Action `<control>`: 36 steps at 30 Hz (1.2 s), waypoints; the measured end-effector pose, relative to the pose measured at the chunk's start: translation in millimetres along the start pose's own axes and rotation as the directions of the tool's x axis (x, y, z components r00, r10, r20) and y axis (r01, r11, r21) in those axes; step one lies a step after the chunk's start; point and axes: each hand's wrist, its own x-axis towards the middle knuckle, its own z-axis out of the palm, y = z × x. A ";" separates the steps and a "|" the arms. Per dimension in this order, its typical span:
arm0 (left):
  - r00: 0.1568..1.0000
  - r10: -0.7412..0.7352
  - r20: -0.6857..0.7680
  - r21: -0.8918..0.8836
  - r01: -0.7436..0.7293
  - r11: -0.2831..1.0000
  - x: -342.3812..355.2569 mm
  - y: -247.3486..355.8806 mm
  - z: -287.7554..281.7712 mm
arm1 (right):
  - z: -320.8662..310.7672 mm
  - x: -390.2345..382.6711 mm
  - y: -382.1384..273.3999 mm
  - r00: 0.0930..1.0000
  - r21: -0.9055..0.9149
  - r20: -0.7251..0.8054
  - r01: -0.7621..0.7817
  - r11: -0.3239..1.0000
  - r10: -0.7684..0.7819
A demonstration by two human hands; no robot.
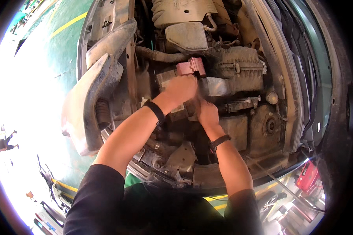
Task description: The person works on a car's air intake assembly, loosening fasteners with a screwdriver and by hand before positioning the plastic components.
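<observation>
Head view: left hand [182,90] beside pink cover [190,67], right hand [208,113] nearby, both grips unclear through blur.

Engine cover [182,8]: dusty, ribbed on its left, at 12 o'clock
Green floor [59,55]: at 10 o'clock, crossed by a yellow line [68,25]
Distant person [6,144]: dark clothing, at 9 o'clock
White vehicle [47,220]: at 8 o'clock
Wheel [267,203]: between 4 and 5 o'clock
Red object [308,175]: boxy, at 4 o'clock
</observation>
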 end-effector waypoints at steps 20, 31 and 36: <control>0.994 -0.047 0.103 -0.039 0.052 0.998 27.9 -9.6 13.7 | 0.2 -0.6 -0.8 0.999 -0.036 -0.046 -0.027 0.999 0.025; 0.980 -0.140 0.141 -0.263 0.173 0.949 35.8 -15.2 22.3 | -22.7 10.2 -0.4 0.997 0.121 -0.011 -0.071 0.990 0.073; 0.989 -0.103 0.108 -0.433 0.140 0.890 32.1 -0.3 1.6 | -31.6 10.3 2.0 0.996 0.166 -0.002 -0.083 0.983 0.084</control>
